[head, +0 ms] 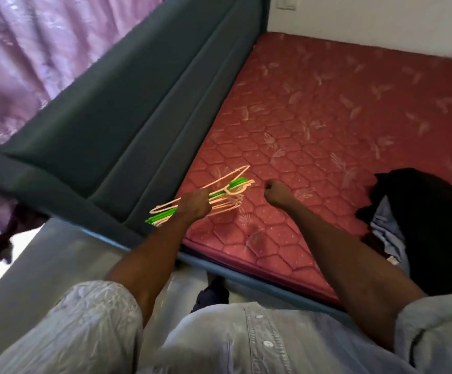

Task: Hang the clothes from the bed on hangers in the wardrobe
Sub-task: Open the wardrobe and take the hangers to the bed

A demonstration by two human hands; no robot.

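Head view: the left hand (pixel 196 202) grips a bundle of plastic hangers (pixel 219 195) over the mattress (pixel 314 117); the right hand (pixel 274 194) is a fist holding nothing. The clothes (pixel 419 211) lie heaped at the bed's right edge, none yet on a hanger, so nearly everything remains.

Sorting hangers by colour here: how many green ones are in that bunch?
2 green hangers show, both inside the bunch gripped by the left hand above the mattress corner, among the peach ones. More may be hidden in the stack.
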